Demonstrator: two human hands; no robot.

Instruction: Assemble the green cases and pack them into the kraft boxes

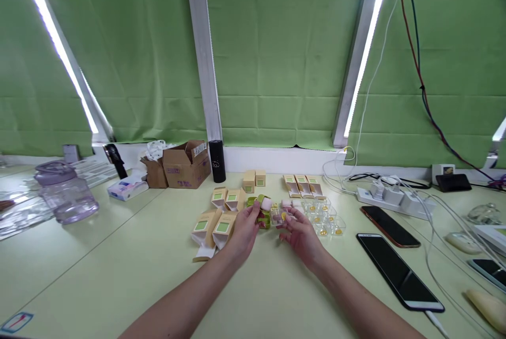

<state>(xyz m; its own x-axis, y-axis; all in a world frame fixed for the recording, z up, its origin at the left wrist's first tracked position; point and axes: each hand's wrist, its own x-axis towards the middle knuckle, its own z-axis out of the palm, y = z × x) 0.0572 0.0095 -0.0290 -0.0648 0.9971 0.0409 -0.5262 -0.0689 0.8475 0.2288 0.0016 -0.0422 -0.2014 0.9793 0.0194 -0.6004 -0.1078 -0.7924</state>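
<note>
My left hand (245, 227) has its fingers closed at a small pale pink-and-white piece (266, 203); its exact kind is too small to make out. Beside those fingertips lie green pieces (264, 220), partly hidden by the hand. Between thumb and fingers, my right hand (303, 239) holds a small clear plastic case (277, 216) with a yellow spot on it. Just right of this hand stand several similar clear cases (323, 218) with yellow spots. Left of my left hand lie open tan cartons (223, 228) with green labels, their white flaps spread.
Small tan boxes (254, 178) and open cartons (303, 185) stand farther back. At right are phones (399, 271), a power strip (395, 199) and loose white cables. A cardboard box (186, 165), black cylinder (217, 161), tissue pack (127, 187) and clear jug (65, 194) stand left.
</note>
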